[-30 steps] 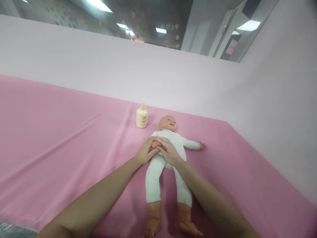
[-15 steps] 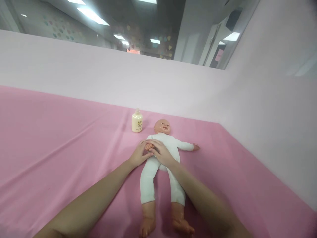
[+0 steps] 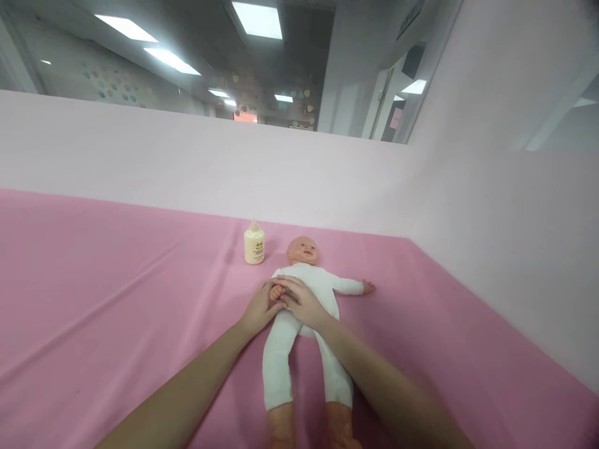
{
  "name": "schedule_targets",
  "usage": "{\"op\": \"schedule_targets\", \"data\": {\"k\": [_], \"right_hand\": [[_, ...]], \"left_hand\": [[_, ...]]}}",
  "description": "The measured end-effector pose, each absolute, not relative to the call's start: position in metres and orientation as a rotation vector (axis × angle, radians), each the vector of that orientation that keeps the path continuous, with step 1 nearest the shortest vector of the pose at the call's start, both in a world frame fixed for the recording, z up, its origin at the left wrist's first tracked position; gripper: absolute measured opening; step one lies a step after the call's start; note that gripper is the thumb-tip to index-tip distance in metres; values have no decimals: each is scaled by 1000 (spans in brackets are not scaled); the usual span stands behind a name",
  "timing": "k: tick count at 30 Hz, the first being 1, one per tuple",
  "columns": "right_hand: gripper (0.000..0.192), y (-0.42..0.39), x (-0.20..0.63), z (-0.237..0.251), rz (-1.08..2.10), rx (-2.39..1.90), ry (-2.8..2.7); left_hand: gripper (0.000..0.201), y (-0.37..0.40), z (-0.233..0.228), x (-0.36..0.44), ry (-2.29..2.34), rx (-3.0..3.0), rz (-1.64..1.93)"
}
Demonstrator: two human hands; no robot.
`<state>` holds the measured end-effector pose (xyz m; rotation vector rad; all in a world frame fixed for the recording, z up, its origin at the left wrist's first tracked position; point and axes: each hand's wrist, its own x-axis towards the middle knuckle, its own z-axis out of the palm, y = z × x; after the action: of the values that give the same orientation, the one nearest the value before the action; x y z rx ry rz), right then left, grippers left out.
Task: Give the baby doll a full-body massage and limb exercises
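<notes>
While both hands clasp it, the doll's hand lies between them.

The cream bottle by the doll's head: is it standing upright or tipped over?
Upright. The cream bottle stands on its base on the pink cloth, cap at the top, beside the doll and apart from both hands.

One head-worn camera looks forward and down along both forearms, close over the pink table, facing the pale back wall beyond
</notes>
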<state>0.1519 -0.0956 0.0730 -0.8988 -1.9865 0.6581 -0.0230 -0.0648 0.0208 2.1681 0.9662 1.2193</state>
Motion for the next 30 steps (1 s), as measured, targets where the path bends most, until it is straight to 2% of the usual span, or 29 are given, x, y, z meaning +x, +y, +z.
{"op": "schedule_targets", "data": {"k": [6, 19, 30], "right_hand": [[46, -95, 153, 73, 667, -883, -1976], [68, -97, 153, 71, 574, -909, -2017], [63, -97, 150, 73, 607, -961, -2058]], "left_hand": [[42, -67, 23, -18, 984, 2196, 1251], [19, -77, 28, -8, 864, 2092, 1403], [12, -81, 29, -4, 938, 2018, 1360]]}}
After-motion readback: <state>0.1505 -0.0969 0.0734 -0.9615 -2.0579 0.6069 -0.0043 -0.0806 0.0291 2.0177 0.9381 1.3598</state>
